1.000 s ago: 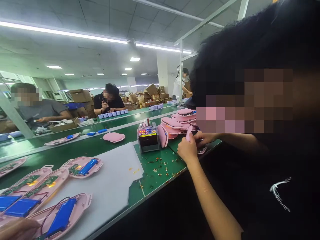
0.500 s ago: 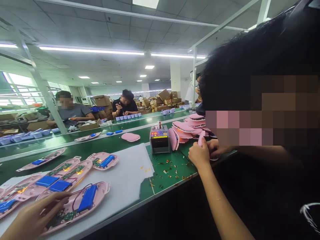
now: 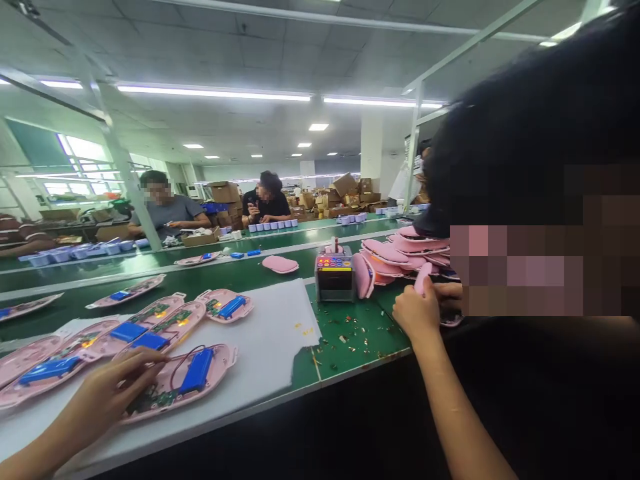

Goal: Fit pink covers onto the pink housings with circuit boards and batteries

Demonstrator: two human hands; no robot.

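My left hand (image 3: 107, 388) comes in from the lower left, its fingers resting on an open pink plastic housing (image 3: 160, 393). That housing holds a blue battery pack (image 3: 196, 371), a red wire loop and a green circuit board. Several similar housings (image 3: 173, 319) lie beside it on a white sheet (image 3: 265, 333), with boards and blue batteries inside. My hand holds nothing I can make out. My right hand is out of view.
To the right, a co-worker's hand (image 3: 415, 313) grips a pink piece beside a stacked pile of pink covers (image 3: 400, 257) and a tape dispenser (image 3: 334, 275). Gold tape scraps litter the green bench mat (image 3: 353, 340). Other workers, conveyor lines and cardboard boxes lie beyond.
My left hand has moved forward from the lower left corner onto the housing. The whole view has shifted, with the bench sliding right and down.
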